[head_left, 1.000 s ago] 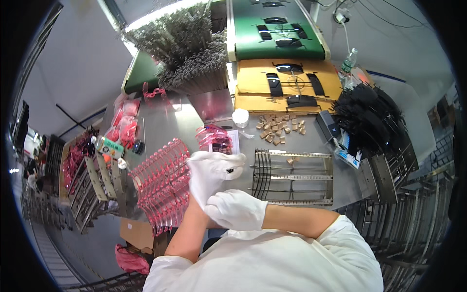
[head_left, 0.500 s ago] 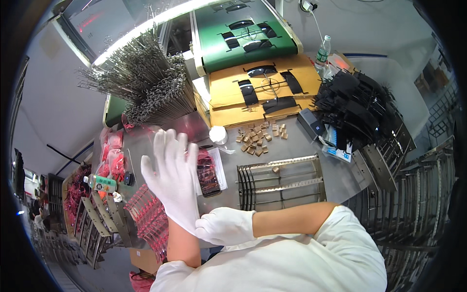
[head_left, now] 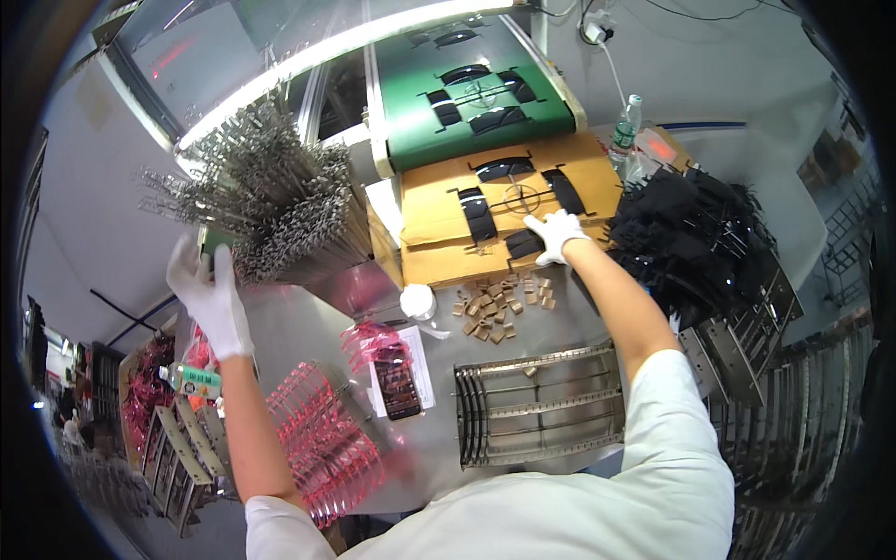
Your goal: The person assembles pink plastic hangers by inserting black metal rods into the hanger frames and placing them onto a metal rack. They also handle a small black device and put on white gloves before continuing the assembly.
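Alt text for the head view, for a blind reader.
A gloved right hand reaches among black curved pieces on yellow cardboard; the left hand, open, is near thin metal rods. Pink parts and a phone sit lower in view.

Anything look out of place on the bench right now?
Yes, one small tan piece lies alone within the metal rack's outline, apart from the loose cluster of similar pieces, so it looks stray. I see nothing clearly damaged.

I'm on the left head fisheye: upright, looking forward and down past the white shirt (head_left: 551, 513), worktop (head_left: 431, 446) close below, green belt (head_left: 411, 140) farther off, edges bending.
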Demonstrator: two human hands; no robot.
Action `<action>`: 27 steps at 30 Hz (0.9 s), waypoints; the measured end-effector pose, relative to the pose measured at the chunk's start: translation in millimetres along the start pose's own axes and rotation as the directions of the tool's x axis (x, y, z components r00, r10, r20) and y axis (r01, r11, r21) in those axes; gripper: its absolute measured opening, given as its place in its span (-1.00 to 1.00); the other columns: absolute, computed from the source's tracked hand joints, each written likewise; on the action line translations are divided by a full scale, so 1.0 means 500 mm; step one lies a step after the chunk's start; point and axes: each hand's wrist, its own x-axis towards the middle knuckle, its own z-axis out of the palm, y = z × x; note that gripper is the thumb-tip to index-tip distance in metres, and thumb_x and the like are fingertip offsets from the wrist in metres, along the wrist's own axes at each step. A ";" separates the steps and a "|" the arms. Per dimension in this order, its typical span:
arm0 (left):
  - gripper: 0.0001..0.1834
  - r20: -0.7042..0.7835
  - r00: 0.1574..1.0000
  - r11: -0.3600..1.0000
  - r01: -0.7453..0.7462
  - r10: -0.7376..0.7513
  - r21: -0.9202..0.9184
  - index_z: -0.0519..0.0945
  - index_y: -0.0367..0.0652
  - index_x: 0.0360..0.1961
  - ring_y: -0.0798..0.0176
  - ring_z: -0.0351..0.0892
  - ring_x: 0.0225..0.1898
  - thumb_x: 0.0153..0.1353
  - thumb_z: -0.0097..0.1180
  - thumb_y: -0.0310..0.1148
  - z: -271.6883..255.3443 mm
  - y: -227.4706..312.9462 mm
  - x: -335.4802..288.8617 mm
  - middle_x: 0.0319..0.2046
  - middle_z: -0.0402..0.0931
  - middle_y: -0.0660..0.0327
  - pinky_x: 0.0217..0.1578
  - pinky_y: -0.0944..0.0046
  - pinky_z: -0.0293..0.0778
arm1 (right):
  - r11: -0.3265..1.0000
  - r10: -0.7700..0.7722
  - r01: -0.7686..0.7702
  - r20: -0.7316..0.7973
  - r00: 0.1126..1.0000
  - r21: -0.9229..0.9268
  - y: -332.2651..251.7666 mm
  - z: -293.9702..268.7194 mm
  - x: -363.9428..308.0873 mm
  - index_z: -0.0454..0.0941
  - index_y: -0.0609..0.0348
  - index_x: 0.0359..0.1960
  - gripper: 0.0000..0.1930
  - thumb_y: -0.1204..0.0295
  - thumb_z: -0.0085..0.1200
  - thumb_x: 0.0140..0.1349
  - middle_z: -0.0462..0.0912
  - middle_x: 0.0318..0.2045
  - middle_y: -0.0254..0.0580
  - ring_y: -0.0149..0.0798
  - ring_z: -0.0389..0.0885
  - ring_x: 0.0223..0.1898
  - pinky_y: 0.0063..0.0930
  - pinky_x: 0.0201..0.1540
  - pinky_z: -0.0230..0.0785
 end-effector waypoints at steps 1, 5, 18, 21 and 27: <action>-0.55 0.015 0.999 0.990 -0.035 0.033 0.135 0.50 -0.32 0.19 0.09 0.53 0.05 0.40 0.21 -0.26 0.018 -0.012 0.033 0.03 0.53 0.03 0.18 0.15 0.40 | 0.998 -0.058 0.057 0.043 0.997 0.030 -0.008 -0.017 0.016 0.32 -0.24 0.45 -0.03 -0.05 0.45 -0.08 0.54 0.17 0.06 0.12 0.45 0.27 -0.01 0.27 0.36; -0.41 0.339 0.940 0.965 -0.056 -0.036 0.257 0.42 -0.27 0.38 -0.08 0.48 0.29 0.46 0.11 -0.14 0.083 -0.019 0.098 0.23 0.51 -0.09 0.33 0.08 0.30 | 0.925 -0.242 0.221 0.033 0.970 0.309 -0.045 -0.076 0.031 0.57 -0.05 0.24 -0.23 0.03 0.40 -0.10 0.57 0.08 0.10 0.10 0.48 0.22 -0.17 0.29 0.39; -0.55 0.519 0.784 0.936 0.337 -0.341 0.105 0.69 -0.28 0.03 0.41 0.59 -0.32 0.31 0.31 -0.11 0.082 -0.066 0.148 -0.29 0.71 0.25 -0.28 0.32 0.51 | 0.928 0.301 -0.142 -0.471 0.829 0.343 0.176 -0.306 -0.489 0.66 0.14 0.13 -0.31 0.14 0.46 -0.12 0.60 0.06 0.18 0.13 0.57 0.14 -0.13 0.26 0.41; -0.53 0.439 0.895 0.958 -0.052 -0.080 0.281 0.70 -0.17 0.01 0.02 0.69 -0.16 0.34 0.19 0.01 0.082 -0.096 0.155 -0.22 0.72 0.07 -0.10 0.07 0.53 | 0.886 0.454 -0.336 -0.448 0.770 0.320 0.327 -0.198 -0.499 0.62 0.11 0.18 -0.28 0.13 0.48 -0.08 0.58 0.08 0.19 0.13 0.57 0.15 -0.12 0.25 0.43; -0.57 0.345 0.939 0.860 -0.186 0.013 0.476 0.68 0.04 0.04 -0.21 0.62 0.03 0.39 0.07 0.09 0.059 -0.097 0.157 -0.04 0.69 0.00 0.04 -0.03 0.49 | 0.781 0.603 -0.505 -0.238 0.761 0.367 0.383 -0.127 -0.506 0.57 0.09 0.27 -0.22 0.10 0.49 -0.03 0.56 0.19 0.19 0.12 0.57 0.19 -0.10 0.24 0.45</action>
